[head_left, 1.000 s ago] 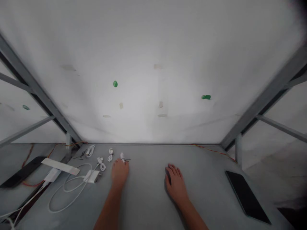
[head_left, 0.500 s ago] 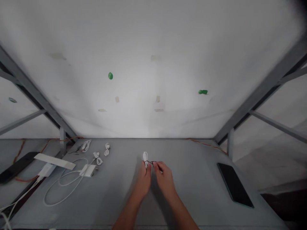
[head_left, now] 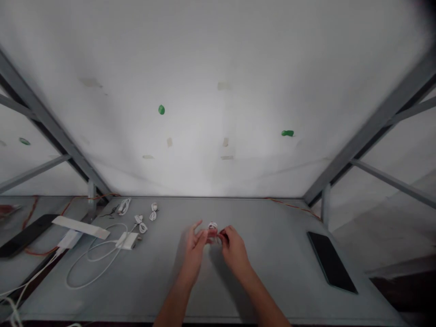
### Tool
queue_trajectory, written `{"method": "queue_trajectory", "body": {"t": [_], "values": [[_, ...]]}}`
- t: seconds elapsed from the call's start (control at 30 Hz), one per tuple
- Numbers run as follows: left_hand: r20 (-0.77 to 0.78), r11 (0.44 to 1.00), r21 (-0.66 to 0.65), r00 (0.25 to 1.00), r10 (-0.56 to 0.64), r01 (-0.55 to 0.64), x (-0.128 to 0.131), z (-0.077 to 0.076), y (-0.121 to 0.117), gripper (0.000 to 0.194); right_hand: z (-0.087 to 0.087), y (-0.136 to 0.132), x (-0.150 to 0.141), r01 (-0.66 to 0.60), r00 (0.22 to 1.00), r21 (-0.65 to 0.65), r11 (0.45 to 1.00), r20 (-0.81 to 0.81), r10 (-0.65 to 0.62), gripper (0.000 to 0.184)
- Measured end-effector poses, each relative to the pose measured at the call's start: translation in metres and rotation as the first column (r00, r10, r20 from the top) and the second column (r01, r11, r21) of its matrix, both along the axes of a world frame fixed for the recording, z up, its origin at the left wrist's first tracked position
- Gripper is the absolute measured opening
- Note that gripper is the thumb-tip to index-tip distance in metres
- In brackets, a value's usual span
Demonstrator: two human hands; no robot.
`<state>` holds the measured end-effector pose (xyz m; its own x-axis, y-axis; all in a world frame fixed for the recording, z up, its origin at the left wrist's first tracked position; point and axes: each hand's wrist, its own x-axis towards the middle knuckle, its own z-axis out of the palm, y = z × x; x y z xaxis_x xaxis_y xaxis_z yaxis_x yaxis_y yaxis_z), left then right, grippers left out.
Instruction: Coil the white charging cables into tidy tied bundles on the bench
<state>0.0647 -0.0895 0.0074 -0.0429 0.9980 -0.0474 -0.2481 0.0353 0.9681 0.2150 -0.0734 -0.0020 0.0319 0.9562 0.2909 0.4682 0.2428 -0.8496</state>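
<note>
A small bundled white cable (head_left: pixel 212 226) with a dark tie is held between my two hands over the middle of the grey table (head_left: pixel 272 272). My left hand (head_left: pixel 195 243) pinches its left side with thumb and forefinger, the other fingers spread upward. My right hand (head_left: pixel 233 245) is curled and grips the bundle's right side at the tie. Motion blur hides the exact finger contact.
Three more small tied white cable bundles (head_left: pixel 139 224) lie at the back left, next to a white charger (head_left: pixel 128 240) with a long looped cable (head_left: pixel 89 268) and a flat white strip (head_left: pixel 81 226). A dark phone (head_left: pixel 331 262) lies at the right. Grey frame posts stand at both back corners.
My left hand took one bundle from the left row and carried it to the table's middle. My right hand came up off the table and joined it on the bundle.
</note>
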Motion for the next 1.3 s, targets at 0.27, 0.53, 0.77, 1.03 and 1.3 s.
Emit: {"method": "queue_trajectory", "body": {"t": [0.27,0.53,0.77,1.03,1.3], "values": [[-0.478,0.967,0.153,0.871,-0.109,0.204,-0.011,0.011,-0.013,0.054,0.008,-0.002,-0.005,-0.190,0.957,-0.126,0.974,-0.248,0.154,0.016],[0.214,0.949,-0.290,0.975,-0.061,0.123,-0.009,-0.001,-0.005,0.050,0.017,-0.016,-0.006,-0.190,0.982,0.083,0.978,0.019,0.189,0.022],[0.045,0.995,0.035,0.995,-0.091,0.090,-0.021,0.008,-0.015,0.063,0.014,-0.016,-0.002,-0.153,0.987,-0.010,0.988,-0.049,0.152,0.015],[-0.490,0.973,0.062,0.855,-0.166,0.224,-0.015,0.001,-0.027,0.049,0.005,-0.019,-0.003,-0.287,0.950,-0.182,0.940,-0.178,0.256,0.016],[-0.249,0.977,-0.198,0.968,0.022,-0.073,-0.001,-0.028,-0.016,0.062,0.010,-0.039,0.008,-0.346,0.904,-0.055,0.937,0.249,0.348,0.018]]}}
